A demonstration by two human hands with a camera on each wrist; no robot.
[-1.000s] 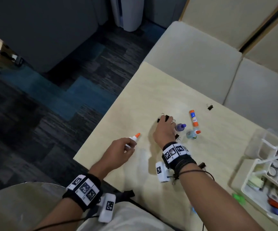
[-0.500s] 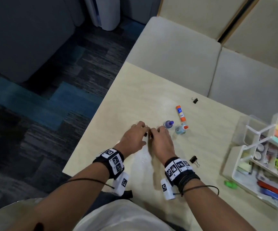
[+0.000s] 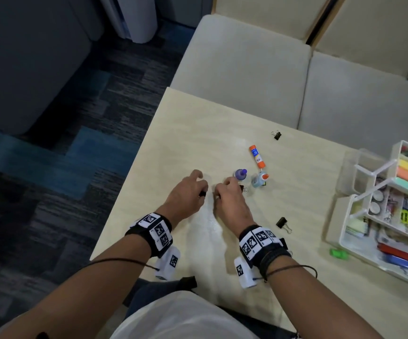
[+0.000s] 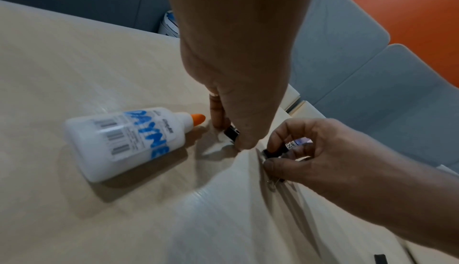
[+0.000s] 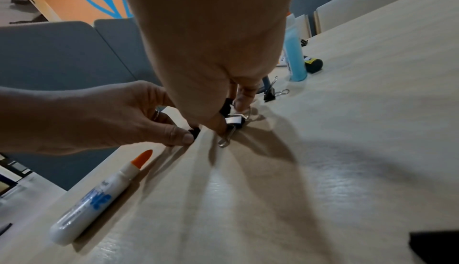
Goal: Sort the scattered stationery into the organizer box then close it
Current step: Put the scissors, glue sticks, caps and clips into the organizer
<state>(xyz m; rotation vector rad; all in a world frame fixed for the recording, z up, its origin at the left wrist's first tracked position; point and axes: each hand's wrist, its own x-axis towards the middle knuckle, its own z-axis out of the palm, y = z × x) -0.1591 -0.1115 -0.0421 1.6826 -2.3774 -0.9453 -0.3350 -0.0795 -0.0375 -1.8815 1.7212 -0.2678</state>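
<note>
Both hands work side by side at the middle of the pale table (image 3: pixel 198 118). My left hand (image 3: pixel 203 193) (image 4: pixel 231 131) pinches a small black binder clip (image 4: pixel 232 130) against the tabletop. Just to its right, my right hand (image 3: pixel 219 194) (image 5: pixel 229 114) pinches another black binder clip (image 5: pixel 234 120), whose wire handle rests on the table. A white glue bottle with an orange tip (image 4: pixel 129 140) (image 5: pixel 99 195) lies loose beside the left hand. The open white organizer box (image 3: pixel 343 237) stands at the right edge, with several items in its compartments.
Beyond the hands lie an orange glue stick (image 3: pixel 257 156), a purple-capped bottle (image 3: pixel 240 173) and a small blue glue bottle (image 3: pixel 259 178). Loose binder clips lie at the far side (image 3: pixel 276 135), by the right wrist (image 3: pixel 282 222) and by the right fingers (image 5: pixel 270 93). A green item (image 3: pixel 338 253) lies before the box.
My left hand has let go of the white glue bottle and moved right to the clips beside the right hand. The right hand stays over the clips.
</note>
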